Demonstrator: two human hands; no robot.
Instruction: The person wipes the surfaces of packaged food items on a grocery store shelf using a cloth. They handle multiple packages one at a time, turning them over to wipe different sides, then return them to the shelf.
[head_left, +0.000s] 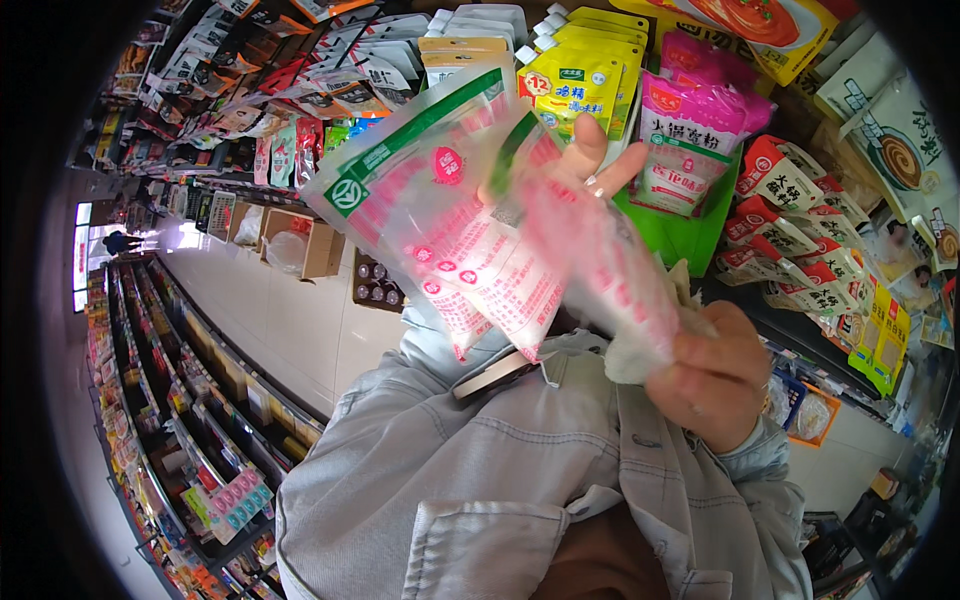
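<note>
My left hand (592, 157) shows mostly as fingers behind several clear plastic packets of white granules (517, 289), with pink print and a green top band, held fanned out in front of me. One packet (592, 240) at the right of the fan is blurred. At that packet's lower end, my right hand (709, 382) pinches a pale cloth (637, 356) against it. A similar small packet (679, 172) lies on a pink bag (694, 112) in a green tray (667, 232), just beyond my left fingers.
Yellow spouted pouches (577, 82) stand at the top beside the tray. Red and white sachets (780, 172) lie in rows on the right shelf. Hanging snack packs fill the upper left. An open cardboard box (322, 244) and a crate of jars (375, 285) are on the tiled aisle floor (360, 337); long shelves (187, 375) run at left.
</note>
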